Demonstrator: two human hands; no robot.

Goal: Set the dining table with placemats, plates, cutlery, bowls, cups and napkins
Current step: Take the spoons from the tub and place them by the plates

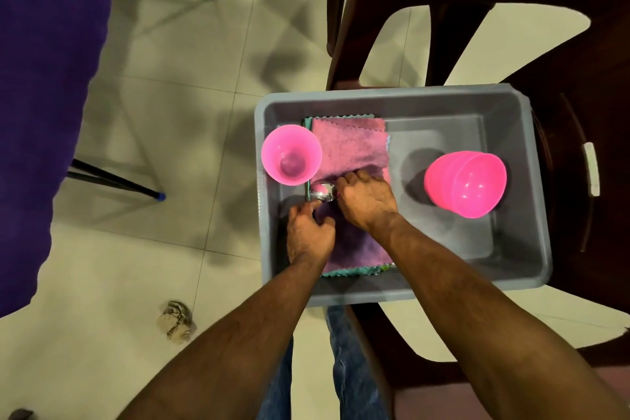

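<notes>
While both hands work near-left corner of tub, left hand (308,232) fingers curl round spoon handle end; right hand (366,201) fingers pinch spoons (322,195) by necks. Steel bowls shiny, hard, thin, likely slippery: hold at handles, judged light. Under them pink napkin (351,150), fuzzy, limp, zigzag edge. Left, pink cup (291,155) upright; right, stacked pink bowls (467,182), smooth light plastic. Grey tub (511,133) rigid, on brown chair (579,44).
</notes>
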